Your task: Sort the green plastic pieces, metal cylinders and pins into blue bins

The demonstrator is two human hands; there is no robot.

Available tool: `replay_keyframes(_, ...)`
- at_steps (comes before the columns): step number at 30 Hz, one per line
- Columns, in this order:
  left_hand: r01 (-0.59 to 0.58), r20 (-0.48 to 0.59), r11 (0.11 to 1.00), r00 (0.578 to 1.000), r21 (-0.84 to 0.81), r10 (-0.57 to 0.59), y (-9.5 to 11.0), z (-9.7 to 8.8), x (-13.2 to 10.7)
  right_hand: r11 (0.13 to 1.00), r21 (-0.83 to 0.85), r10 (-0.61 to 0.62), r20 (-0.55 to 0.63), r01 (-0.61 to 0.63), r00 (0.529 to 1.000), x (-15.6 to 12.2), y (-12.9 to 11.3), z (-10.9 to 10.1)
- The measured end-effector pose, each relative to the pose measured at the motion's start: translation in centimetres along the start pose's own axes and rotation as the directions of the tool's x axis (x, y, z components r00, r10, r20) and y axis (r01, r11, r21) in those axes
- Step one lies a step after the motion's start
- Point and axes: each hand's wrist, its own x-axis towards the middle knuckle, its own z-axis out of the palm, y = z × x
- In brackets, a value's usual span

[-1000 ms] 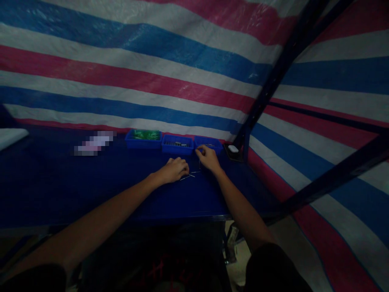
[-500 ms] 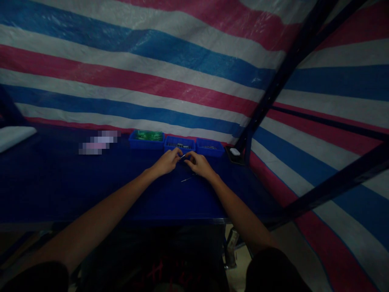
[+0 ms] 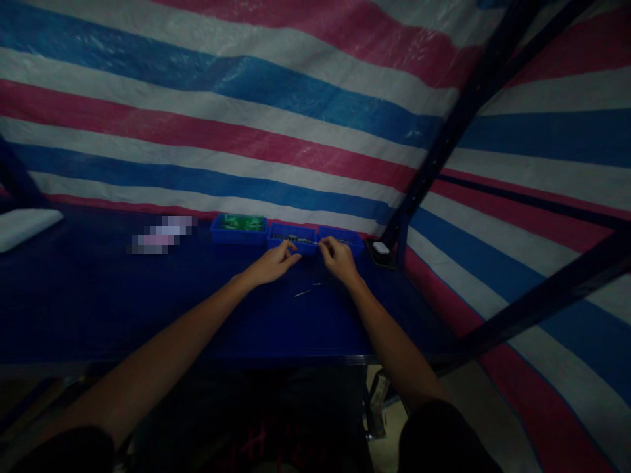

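Observation:
Both my hands reach to the far edge of a dark blue table [image 3: 148, 309], in dim light. My left hand [image 3: 274, 261] and my right hand [image 3: 336, 258] each pinch one end of a thin metal rod [image 3: 306, 242], held level between them just in front of the middle blue bin [image 3: 292, 235]. Two more thin metal pins [image 3: 306, 290] lie on the table below the hands. To the right of the middle bin stands another blue bin [image 3: 345, 239] with small parts, and to its left a blue bin with green parts [image 3: 238, 227].
A striped red, white and blue tarp forms the back and right walls. A dark metal frame post [image 3: 434, 151] rises at the table's right rear corner, with a small white object [image 3: 380, 247] at its base. A white sheet [image 3: 24, 225] lies far left.
My right hand came from the right bin to meet the left hand. Both now hold a thin rod stretched between them, nearer the bins, the hands a little further apart than half a second ago.

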Motion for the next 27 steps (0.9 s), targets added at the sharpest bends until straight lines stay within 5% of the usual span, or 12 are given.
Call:
replay_keyframes(4,-0.145,0.334,0.976,0.939,0.162,0.084,0.7,-0.3,-0.7,0.897,-0.250,0.303,-0.252,-0.365,0.919,0.5,3.6,-1.1)
replay_keyframes(7,-0.234,0.421,0.941,0.900,0.246,0.114,1.0,-0.2,-0.9,0.843,-0.280,0.386,-0.279,-0.459,0.879,0.2,4.7,-1.0)
replay_keyframes(10,-0.202,0.397,0.936,0.915,0.287,0.076,1.0,0.1,-0.9,0.916,-0.205,0.297,-0.228,-0.344,0.927,-0.2,3.3,-0.3)
replay_keyframes(14,-0.151,0.317,0.924,0.948,0.351,0.034,0.2,0.5,-0.6,0.996,-0.084,0.037,-0.061,-0.042,0.997,-0.7,-0.9,0.7)
replay_keyframes(18,-0.023,0.127,0.927,0.991,0.374,-0.027,-1.0,0.5,-0.1,0.976,-0.068,-0.199,0.116,0.208,0.973,-1.3,-3.7,1.4)
replay_keyframes(22,0.051,0.045,0.983,0.997,0.176,-0.060,-1.4,0.0,0.2,0.956,-0.051,-0.274,0.200,0.289,0.941,-1.6,-3.7,1.8)
replay_keyframes(27,0.089,-0.053,0.996,0.995,0.007,-0.088,-1.6,0.1,0.6,0.959,0.011,-0.282,0.119,0.283,0.952,-1.6,-3.4,1.8)
